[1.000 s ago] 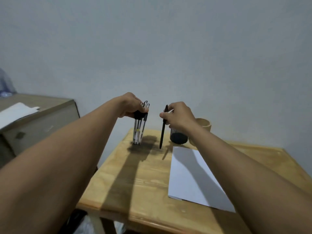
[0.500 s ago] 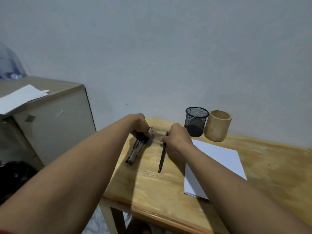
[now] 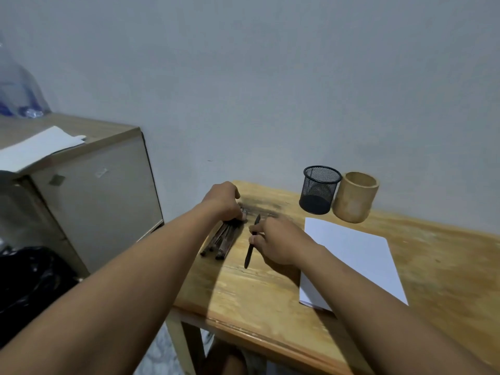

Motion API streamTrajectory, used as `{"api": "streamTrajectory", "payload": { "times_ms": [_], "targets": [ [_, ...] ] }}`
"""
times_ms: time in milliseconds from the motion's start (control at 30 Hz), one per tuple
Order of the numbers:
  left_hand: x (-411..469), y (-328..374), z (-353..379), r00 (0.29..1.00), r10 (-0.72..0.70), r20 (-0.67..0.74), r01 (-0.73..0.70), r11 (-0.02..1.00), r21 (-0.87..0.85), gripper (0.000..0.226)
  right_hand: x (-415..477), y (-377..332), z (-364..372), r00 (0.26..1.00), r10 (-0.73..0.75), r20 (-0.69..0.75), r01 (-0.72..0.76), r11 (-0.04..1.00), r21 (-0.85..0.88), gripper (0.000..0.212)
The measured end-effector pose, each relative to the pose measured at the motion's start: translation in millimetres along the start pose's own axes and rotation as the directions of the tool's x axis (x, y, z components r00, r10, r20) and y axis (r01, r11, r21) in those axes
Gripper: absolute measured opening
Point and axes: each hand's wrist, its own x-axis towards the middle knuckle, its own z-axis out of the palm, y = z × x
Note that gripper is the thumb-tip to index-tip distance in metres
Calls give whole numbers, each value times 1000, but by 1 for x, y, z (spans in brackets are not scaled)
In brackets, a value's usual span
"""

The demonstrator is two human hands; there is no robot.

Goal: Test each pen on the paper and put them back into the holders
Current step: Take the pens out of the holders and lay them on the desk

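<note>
My left hand (image 3: 224, 201) presses on the capped ends of a bundle of several pens (image 3: 220, 240) that lies flat on the wooden table (image 3: 270, 293) near its left edge. My right hand (image 3: 276, 239) grips a single black pen (image 3: 250, 250), tip pointing toward me, low over the table just right of the bundle. A white sheet of paper (image 3: 359, 255) lies to the right of my right hand. Behind it stand a black mesh holder (image 3: 319, 189) and a wooden holder (image 3: 354, 196), both without pens.
A grey cabinet (image 3: 94, 185) with white paper (image 3: 38, 146) on top stands left of the table. A black bag (image 3: 29, 277) sits on the floor below it. A plain wall runs behind the table.
Both hands came down from mid-air to the table. The pen bundle went from upright to lying flat, and the single black pen dropped low over the tabletop.
</note>
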Motion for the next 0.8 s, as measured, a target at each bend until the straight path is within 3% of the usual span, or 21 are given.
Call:
{"api": "streamTrajectory", "payload": {
  "times_ms": [200, 400, 800],
  "targets": [
    [-17, -11, 12, 987, 58, -152, -60, 998, -8, 73, -7, 4, 0, 1000, -8, -19, 8, 1000, 3, 31],
    [-28, -16, 18, 984, 54, -172, -56, 998, -7, 47, -11, 4, -2, 999, 4, -39, -3, 1000, 24, 31],
    [-52, -12, 22, 964, 37, -264, -66, 993, -102, 40, -2, 12, -7, 994, 20, -110, -18, 1000, 18, 27]
  ]
}}
